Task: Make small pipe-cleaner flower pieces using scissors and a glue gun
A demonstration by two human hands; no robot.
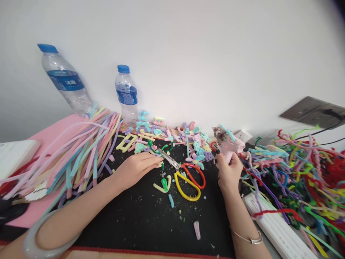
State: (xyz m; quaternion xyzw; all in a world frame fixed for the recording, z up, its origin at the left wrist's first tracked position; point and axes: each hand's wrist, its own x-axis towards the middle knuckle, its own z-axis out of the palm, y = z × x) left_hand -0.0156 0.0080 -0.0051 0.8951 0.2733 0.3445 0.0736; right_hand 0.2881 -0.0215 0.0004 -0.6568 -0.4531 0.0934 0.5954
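Note:
In my right hand (229, 171) is a pink glue gun (228, 147), gripped by its handle, with a red light showing and a light blue fuzzy piece by its top. My left hand (144, 163) reaches in from the left over the black mat (134, 219), fingers pressed together near small green fuzzy pieces; what its fingertips hold, if anything, is hidden. Scissors (176, 165) with one red and one yellow handle lie partly open between the hands. Just below my left fingertips rests a pale yellow and green bent piece (164, 184).
Two water bottles (126, 95) stand by the wall. Long pastel pipe cleaners (86, 151) lie left, tangled bright ones (304, 172) right. A white power strip (277, 225) lies at lower right, under a wall socket (309, 109). Small fuzzy shapes (198, 144) cover the mat's back.

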